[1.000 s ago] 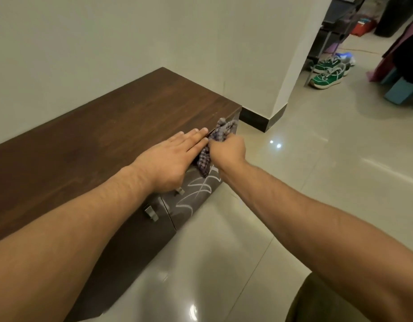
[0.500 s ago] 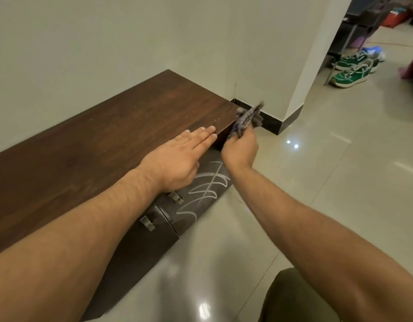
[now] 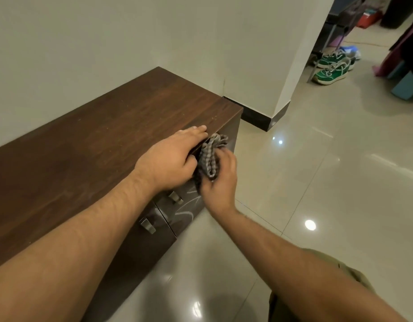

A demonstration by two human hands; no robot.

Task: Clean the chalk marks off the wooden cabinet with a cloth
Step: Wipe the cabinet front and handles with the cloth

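Right hand rubbing a bunched cloth against the chalked front of a low wooden cabinet.

The right hand [image 3: 220,180] is clenched around a checked cloth [image 3: 209,159], pressing it to the upper part of the cabinet's [image 3: 103,145] end door, just under the top edge. The left hand [image 3: 171,156] lies flat, fingers together and stretched out, palm down on the cabinet top, its fingertips reaching the front edge right beside the cloth. White chalk marks [image 3: 184,213] show on the door below the right hand, looping across the dark panel. Two small metal handles [image 3: 175,197] stand on the doors beneath the left wrist. The cabinet sits against a pale wall [image 3: 107,43] on a glossy tiled floor [image 3: 317,182]. Far off at the upper right, a pair of green shoes [image 3: 332,70] rests on the floor.
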